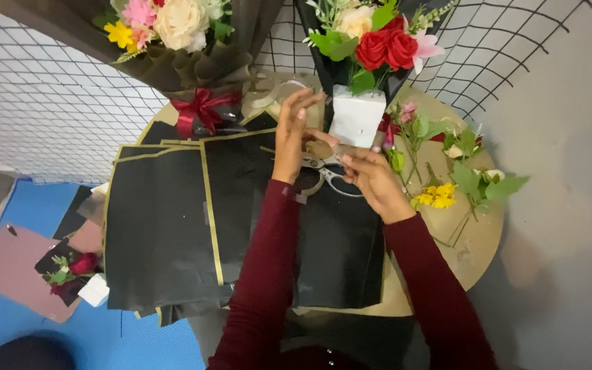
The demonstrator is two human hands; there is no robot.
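My left hand (293, 134) is raised over the round wooden table (474, 247) with its fingers spread, its thumb pinching a small pale roll of clear tape (321, 148). My right hand (373, 181) meets it from the right, fingertips on the same tape. Silver scissors (328, 177) lie just under both hands on black wrapping sheets with gold edges (173, 219). A short strip of clear tape (294, 195) sticks to my left sleeve. How the tape is gripped is partly hidden by the fingers.
A black-wrapped bouquet with a red ribbon (200, 109) stands at the back left. A red-rose bunch (385, 46) rises from a white block (356, 116). Loose yellow flowers (437, 195) and leafy stems (481, 181) lie on the right. Behind is a wire grid (49, 103); a pink board (8, 267) lies on the floor.
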